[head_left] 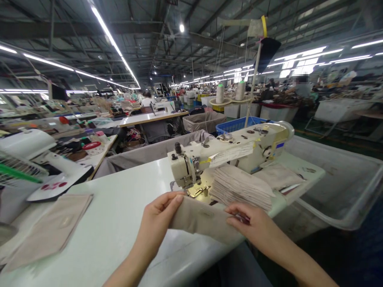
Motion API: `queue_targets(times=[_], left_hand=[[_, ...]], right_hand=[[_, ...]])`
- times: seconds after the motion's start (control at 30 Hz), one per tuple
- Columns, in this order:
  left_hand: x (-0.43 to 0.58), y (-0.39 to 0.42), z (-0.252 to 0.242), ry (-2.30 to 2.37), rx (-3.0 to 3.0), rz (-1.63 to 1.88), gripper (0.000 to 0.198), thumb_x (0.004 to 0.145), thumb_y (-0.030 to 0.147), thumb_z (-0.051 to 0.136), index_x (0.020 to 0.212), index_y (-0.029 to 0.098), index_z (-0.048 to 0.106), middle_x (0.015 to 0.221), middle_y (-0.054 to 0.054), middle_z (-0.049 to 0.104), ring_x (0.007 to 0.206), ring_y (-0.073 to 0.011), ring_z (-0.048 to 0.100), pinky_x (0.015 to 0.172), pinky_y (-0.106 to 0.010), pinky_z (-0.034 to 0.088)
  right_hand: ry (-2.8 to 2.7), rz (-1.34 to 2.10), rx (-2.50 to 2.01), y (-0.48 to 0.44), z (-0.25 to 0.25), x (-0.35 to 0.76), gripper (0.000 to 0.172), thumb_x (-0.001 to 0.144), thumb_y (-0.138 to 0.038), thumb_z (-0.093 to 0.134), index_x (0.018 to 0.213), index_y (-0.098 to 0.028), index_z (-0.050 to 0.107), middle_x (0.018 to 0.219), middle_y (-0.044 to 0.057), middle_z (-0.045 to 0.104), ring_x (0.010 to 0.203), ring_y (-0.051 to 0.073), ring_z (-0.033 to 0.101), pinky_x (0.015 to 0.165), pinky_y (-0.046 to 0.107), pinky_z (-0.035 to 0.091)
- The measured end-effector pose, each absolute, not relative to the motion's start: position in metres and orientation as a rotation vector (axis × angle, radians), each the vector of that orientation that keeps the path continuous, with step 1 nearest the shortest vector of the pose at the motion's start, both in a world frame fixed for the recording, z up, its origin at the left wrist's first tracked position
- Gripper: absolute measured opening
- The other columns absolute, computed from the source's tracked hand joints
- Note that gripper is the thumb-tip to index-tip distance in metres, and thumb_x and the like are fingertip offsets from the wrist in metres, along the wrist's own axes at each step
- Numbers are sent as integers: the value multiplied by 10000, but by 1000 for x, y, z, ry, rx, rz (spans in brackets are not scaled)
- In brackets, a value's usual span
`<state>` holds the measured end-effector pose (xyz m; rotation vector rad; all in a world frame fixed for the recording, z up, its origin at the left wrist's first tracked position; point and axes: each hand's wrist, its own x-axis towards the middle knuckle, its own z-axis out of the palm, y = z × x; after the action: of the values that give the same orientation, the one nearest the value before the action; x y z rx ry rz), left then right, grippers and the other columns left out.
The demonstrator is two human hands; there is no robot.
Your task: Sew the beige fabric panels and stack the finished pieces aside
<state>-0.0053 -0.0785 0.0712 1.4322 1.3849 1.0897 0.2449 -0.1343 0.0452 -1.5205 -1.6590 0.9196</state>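
Note:
A beige fabric panel (194, 219) is stretched between my two hands, just in front of the sewing machine (221, 147). My left hand (163, 213) pinches its upper left corner between thumb and fingers. At the right end my right hand (247, 219) grips the edge; a small dark reddish item shows by its fingers, too little of it to name. Behind the panel, the lit needle area (199, 190) is partly covered. A thick stack of beige fabric pieces (239, 185) lies beside the needle, under the machine arm.
More beige panels (50, 233) lie on the left of the pale green table (119, 211). A white desk fan (42, 159) stands at far left. Thread cones (220, 95) sit on a stand behind the machine. A large grey bin (332, 179) borders the right side, and a blue basket (236, 124) stands behind.

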Motion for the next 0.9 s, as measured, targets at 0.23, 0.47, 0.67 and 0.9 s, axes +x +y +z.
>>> queue_targets(times=[0.23,0.47,0.67,0.9], left_hand=[[-42,-71,42,1438,1267,939,560,653,659,747,930,174,780,835,-70,758,751,-224,650,630,-277,488],[-52,-41,25,1451,1484,735,442,765,585,619,891,176,730,757,-36,708,684,-193,600,602,-262,425],[-24,-3,-4,1612,2002,617,260,831,366,571,638,193,601,629,-14,607,602,-173,517,588,-276,360],[-8,6,-9,1576,2133,573,163,773,127,544,622,187,562,648,-8,574,631,-153,500,621,-259,337]], right_hand=[[-1210,1137,-1469,-134,5,230,210,676,-380,735,787,-202,722,742,-8,664,691,168,559,663,283,443],[-1100,1394,-1491,-143,-18,219,318,770,-505,643,832,-194,661,509,-108,290,442,92,242,410,230,216],[-1395,1060,-1474,-160,-40,190,110,793,-308,610,726,-222,594,668,-37,564,609,137,520,593,241,435],[-1702,727,-1282,-167,-73,193,141,885,-210,533,944,-241,657,829,-9,664,583,122,553,563,217,454]])
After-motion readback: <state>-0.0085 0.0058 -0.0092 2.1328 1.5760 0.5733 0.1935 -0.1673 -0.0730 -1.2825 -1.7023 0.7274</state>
